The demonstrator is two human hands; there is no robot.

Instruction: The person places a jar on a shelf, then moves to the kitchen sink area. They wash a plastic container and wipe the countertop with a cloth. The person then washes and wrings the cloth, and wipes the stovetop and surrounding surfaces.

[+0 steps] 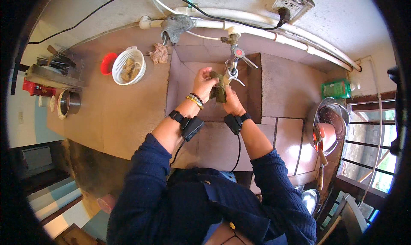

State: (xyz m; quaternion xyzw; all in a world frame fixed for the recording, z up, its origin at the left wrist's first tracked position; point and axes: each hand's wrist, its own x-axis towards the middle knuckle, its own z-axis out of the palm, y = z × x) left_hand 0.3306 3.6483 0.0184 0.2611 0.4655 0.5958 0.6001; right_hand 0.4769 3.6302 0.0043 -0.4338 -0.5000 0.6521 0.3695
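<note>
A limp, dark green piece of material [219, 92] hangs between my hands over the tiled sink [205, 111]; cannot tell whether it is cloth, pad or leaf. My left hand [204, 84] grips its upper left side, the fingertips raised. Its lower right edge is pinched by my right hand [233, 101], whose fingers are partly hidden behind it. Just above my right hand is the metal tap [237, 60] with its lever handles, the spout close to the fingers. Whether water runs is not plain.
On the left counter stand a white plastic colander [137, 57] holding brownish lumps, a red bowl [108, 64] and a metal pot [69, 102]. A crumpled cloth [159, 54] lies by the sink. Rightward are a green bottle [336, 89] and stacked metal basins [343, 111].
</note>
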